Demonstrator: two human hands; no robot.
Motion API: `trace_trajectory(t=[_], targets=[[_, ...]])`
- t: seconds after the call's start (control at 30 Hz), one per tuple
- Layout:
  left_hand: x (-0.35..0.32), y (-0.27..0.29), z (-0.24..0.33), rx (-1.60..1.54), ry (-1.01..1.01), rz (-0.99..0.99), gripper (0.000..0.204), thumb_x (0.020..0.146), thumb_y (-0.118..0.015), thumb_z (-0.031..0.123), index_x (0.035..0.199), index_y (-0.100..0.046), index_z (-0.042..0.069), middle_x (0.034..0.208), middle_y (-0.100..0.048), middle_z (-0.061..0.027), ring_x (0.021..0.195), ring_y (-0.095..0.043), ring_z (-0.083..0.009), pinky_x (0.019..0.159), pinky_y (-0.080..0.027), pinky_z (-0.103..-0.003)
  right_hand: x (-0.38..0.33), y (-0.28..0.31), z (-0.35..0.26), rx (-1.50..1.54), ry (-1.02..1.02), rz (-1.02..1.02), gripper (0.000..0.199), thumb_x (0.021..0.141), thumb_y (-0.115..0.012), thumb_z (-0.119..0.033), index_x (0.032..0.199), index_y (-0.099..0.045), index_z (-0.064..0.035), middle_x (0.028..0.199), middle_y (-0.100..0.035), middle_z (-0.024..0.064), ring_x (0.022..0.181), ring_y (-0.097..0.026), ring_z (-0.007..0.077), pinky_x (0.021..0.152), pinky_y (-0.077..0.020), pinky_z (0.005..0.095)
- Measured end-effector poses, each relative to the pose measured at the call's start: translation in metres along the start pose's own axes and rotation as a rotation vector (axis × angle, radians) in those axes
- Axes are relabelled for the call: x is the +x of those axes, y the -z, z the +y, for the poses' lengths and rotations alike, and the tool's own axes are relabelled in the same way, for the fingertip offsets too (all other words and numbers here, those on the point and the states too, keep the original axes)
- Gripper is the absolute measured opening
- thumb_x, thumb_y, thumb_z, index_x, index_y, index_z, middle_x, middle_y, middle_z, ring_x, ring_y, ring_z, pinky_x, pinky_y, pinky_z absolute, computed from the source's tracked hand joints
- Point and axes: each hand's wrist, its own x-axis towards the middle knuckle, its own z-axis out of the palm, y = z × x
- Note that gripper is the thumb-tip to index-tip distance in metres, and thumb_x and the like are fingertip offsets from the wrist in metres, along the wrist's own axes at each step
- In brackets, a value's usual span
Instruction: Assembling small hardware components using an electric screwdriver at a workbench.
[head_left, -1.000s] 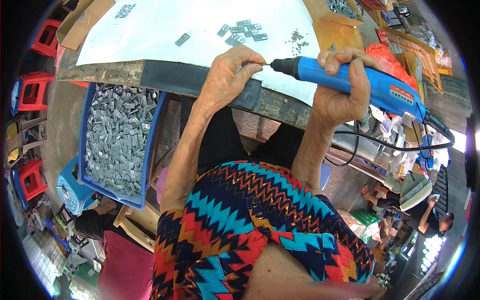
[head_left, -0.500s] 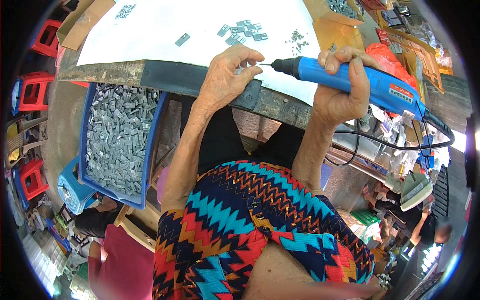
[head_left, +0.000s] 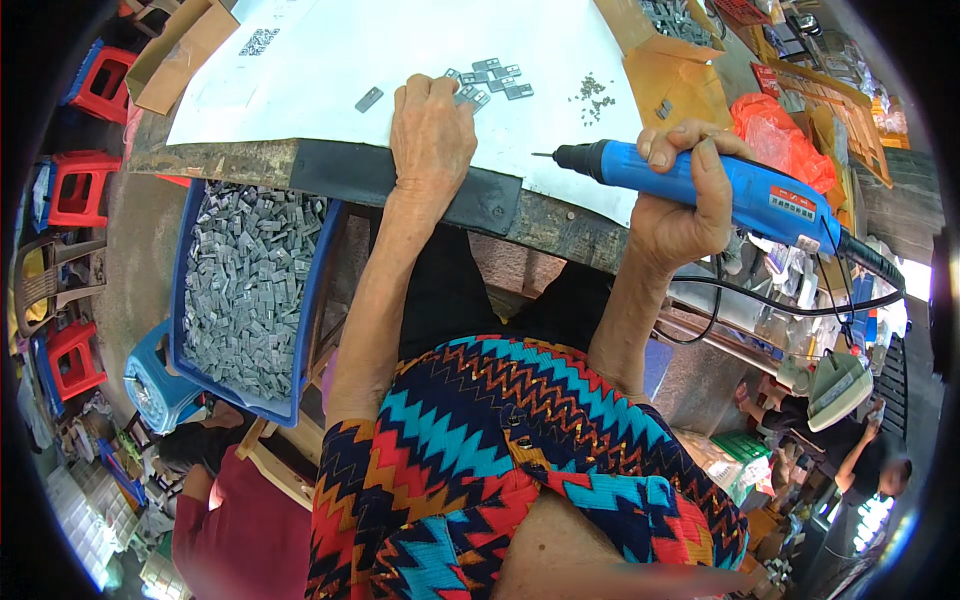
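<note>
My right hand (head_left: 685,190) is wrapped round a blue electric screwdriver (head_left: 690,180). Its thin bit points left, above the near part of the white sheet (head_left: 330,90). My left hand (head_left: 432,140) is over the sheet at the near-left side of a cluster of small grey rectangular parts (head_left: 497,72). The left fingers are bent and close together, and their tips are hidden, so what they pinch cannot be seen. A single grey part (head_left: 369,99) lies to the left of that hand. Tiny dark pieces, perhaps screws (head_left: 593,100), are scattered right of the cluster.
A blue bin (head_left: 178,300) full of grey parts stands left of my lap. A cardboard box (head_left: 680,75) with grey parts is at the far right; another box (head_left: 180,60) is far left. The cord (head_left: 860,300) hangs at right. Another person (head_left: 240,520) sits at lower left.
My left hand has moved from beside the screwdriver bit to the parts cluster, left and away from me. A grey part now shows on the right box's flap. The screwdriver has shifted slightly right and nearer.
</note>
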Motion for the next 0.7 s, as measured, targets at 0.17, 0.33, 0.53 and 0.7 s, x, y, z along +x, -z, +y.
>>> trace_trajectory(t=[0.17, 0.33, 0.53, 0.7], targets=[[0.0, -0.003, 0.003, 0.071, 0.013, -0.053, 0.02, 0.074, -0.062, 0.011, 0.091, -0.06, 0.0, 0.089, -0.055, -0.0142, 0.084, -0.052, -0.0291, 0.072, -0.043, -0.038, 0.002, 0.006, -0.001, -0.018, 0.011, 0.004, 0.015, 0.075, -0.054, 0.002, 0.089, -0.051, 0.0006, 0.072, -0.058, 0.0163, 0.055, -0.053, 0.0187, 0.057, -0.0458, 0.0351], [0.0, -0.002, 0.001, 0.052, -0.077, -0.066, 0.019, 0.073, -0.062, 0.011, 0.089, -0.061, 0.0, 0.085, -0.055, -0.013, 0.083, -0.052, -0.0282, 0.071, -0.043, -0.037, 0.002, 0.006, -0.001, 0.003, 0.003, 0.016, 0.014, 0.075, -0.054, 0.002, 0.089, -0.051, 0.0012, 0.072, -0.057, 0.0167, 0.055, -0.053, 0.0192, 0.057, -0.0461, 0.0349], [-0.001, -0.001, -0.002, -0.025, -0.133, -0.115, 0.018, 0.072, -0.062, 0.007, 0.089, -0.062, 0.001, 0.085, -0.055, -0.0128, 0.084, -0.051, -0.0273, 0.073, -0.042, -0.036, -0.001, 0.012, 0.0, -0.024, -0.038, -0.031, 0.016, 0.076, -0.052, 0.0, 0.092, -0.052, -0.0029, 0.075, -0.057, 0.016, 0.06, -0.053, 0.0202, 0.061, -0.0421, 0.0363], [-0.003, -0.001, 0.003, -0.081, -0.218, -0.045, 0.018, 0.071, -0.062, 0.005, 0.088, -0.063, 0.001, 0.085, -0.054, -0.0118, 0.084, -0.05, -0.0265, 0.074, -0.042, -0.035, -0.002, 0.012, 0.0, -0.072, -0.05, -0.053, 0.018, 0.078, -0.051, -0.003, 0.096, -0.053, -0.0067, 0.078, -0.057, 0.0145, 0.063, -0.052, 0.0205, 0.066, -0.0381, 0.0373]])
